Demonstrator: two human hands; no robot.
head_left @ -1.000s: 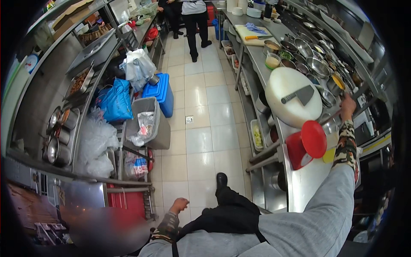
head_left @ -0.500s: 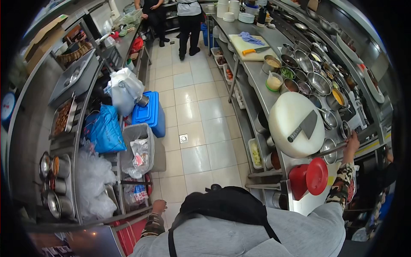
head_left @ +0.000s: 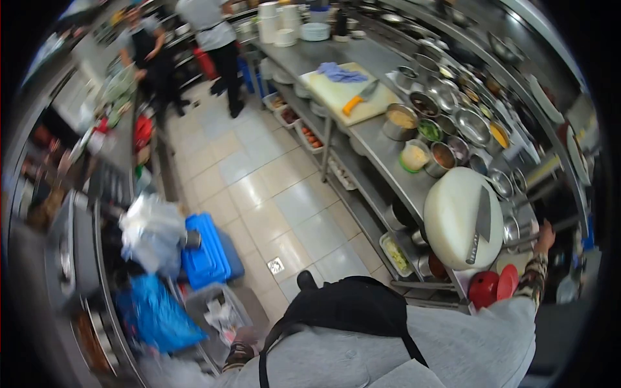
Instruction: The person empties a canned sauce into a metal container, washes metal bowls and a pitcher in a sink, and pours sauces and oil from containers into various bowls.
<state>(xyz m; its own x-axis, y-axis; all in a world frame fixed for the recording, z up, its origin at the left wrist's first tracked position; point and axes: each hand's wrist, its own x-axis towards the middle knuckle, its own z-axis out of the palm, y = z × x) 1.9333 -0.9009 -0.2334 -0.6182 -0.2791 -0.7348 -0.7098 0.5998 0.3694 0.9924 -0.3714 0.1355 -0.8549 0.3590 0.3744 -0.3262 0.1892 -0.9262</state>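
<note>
My right hand (head_left: 546, 235) is at the right, by the metal rail beside the counter; what its fingers hold, if anything, is too small to make out. Low at the left, my left hand (head_left: 251, 336) is blurred in front of the grey bin (head_left: 253, 309). A cleaver (head_left: 482, 220) lies on the thick round white cutting board (head_left: 446, 213). Just below that board stands a red scale (head_left: 484, 289). Metal bowls and pots, one with green pieces (head_left: 429, 130), crowd the counter behind the board.
A blue lidded bin (head_left: 210, 252) and a blue bag (head_left: 158, 313) are at the left. An orange-handled knife (head_left: 359, 98) and a blue cloth (head_left: 341, 72) lie on a rectangular board (head_left: 317, 84). Two people (head_left: 152, 58) (head_left: 210, 32) stand at the aisle's far end.
The view has turned, so the counter appears more slanted and the blue bin lower. My left hand now shows before the grey bin. My right hand remains by the rail.
</note>
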